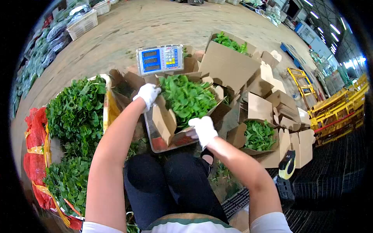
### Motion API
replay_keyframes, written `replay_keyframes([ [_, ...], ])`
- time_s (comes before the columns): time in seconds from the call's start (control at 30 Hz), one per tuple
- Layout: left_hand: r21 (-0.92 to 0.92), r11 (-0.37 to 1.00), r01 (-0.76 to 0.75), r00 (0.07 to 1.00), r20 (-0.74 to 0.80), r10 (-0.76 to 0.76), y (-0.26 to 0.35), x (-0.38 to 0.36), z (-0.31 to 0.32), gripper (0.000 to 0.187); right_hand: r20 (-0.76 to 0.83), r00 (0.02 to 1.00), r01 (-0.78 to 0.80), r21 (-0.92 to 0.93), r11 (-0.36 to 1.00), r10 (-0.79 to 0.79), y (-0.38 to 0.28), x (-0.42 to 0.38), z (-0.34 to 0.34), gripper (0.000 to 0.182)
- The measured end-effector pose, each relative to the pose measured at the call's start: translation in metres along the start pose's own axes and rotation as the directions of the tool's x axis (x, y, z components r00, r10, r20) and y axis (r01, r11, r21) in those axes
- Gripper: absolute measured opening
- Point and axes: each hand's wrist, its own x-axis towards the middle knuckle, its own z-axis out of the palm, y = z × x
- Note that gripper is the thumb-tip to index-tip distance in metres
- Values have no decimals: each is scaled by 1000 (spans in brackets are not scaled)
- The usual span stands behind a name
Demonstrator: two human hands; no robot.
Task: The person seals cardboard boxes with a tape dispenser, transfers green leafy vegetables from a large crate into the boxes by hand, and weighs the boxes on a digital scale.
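Observation:
An open cardboard box full of leafy greens sits on the metal tray of a scale. The scale's display panel stands behind the box. My left hand, in a white glove, has its fingers bent at the box's left upper edge. Also gloved in white, my right hand is at the box's near right edge, fingers closed around the cardboard rim. The glove hides part of that edge.
Left of my legs stands a large crate heaped with greens, beside a red mesh bag. More open boxes stand behind and right, one holding greens. A tape dispenser lies at the right, near yellow metal racks.

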Motion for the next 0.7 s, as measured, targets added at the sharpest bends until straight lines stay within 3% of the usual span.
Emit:
replay_keyframes([
  [0.03, -36, 999, 35, 999, -26, -36, -18, 4, 1, 27, 31, 999, -14, -16, 1000, 14, 7, 6, 9, 21],
  [0.1, 95, 995, 10, 1000, -28, -8, -51, 14, -6, 24, 197, 973, -105, -77, 991, 119, 15, 8, 25, 29],
  [0.13, -14, 998, 66, 998, -19, -67, -62, 12, -10, 20, 296, 924, -191, -189, 963, 241, 17, 8, 33, 35],
  [0.17, -3, 996, 89, 996, 29, -89, -71, 11, -17, 18, 372, 887, -212, -199, 957, 274, 20, 4, 41, 39],
  [0.23, 89, 993, 77, 997, -2, -77, -87, 11, -24, 19, 482, 830, -94, -378, 921, 283, 18, 0, 49, 39],
  [0.27, 8, 999, 42, 999, -5, -42, -107, 22, -25, 22, 531, 809, 11, -443, 897, 253, 18, 3, 47, 37],
  [0.3, 40, 995, 89, 995, 45, -91, -106, 24, -31, 24, 582, 788, 63, -403, 913, 203, 22, 9, 41, 35],
  [0.37, 422, 889, -177, 975, -46, 216, -93, 9, -43, 29, 680, 715, 148, 81, 986, -164, 38, 25, 15, 30],
  [0.4, 534, 810, -242, 874, -243, 421, -91, 5, -42, 40, 634, 727, 499, -225, 837, -263, 28, 29, 6, 32],
  [0.43, 553, 790, -265, 790, -346, 507, -67, -8, -42, 34, 600, 743, 630, -480, 610, -296, 7, 29, 5, 39],
  [0.47, 598, 738, -313, 773, -292, 564, -43, -18, -42, 31, 564, 758, 650, -692, 314, -328, -14, 29, 3, 48],
  [0.5, 616, 687, -386, 778, -182, 601, -22, -26, -36, 27, 488, 817, 540, -834, 113, -307, -35, 27, 7, 62],
  [0.53, 558, 713, -425, 856, -7, 516, 8, -43, -28, 30, 491, 835, 517, -855, 47, -248, -43, 33, 10, 72],
  [0.57, 498, 616, -610, 741, 84, 666, 3, -40, -12, 45, 488, 851, 494, -869, -21, -191, -50, 40, 12, 83],
  [0.6, 515, 545, -661, 713, 204, 671, -6, -29, 9, 79, 476, 877, 476, -879, -15, -64, -56, 52, 17, 97],
  [0.63, 608, 556, -567, 812, 302, 499, 5, -37, 23, 106, 464, 884, 464, -886, -15, -46, -56, 59, 23, 96],
  [0.7, 678, 604, -420, 904, 373, 210, 11, -35, 45, 117, 407, 909, 415, -900, -129, 86, -53, 76, 31, 82],
])
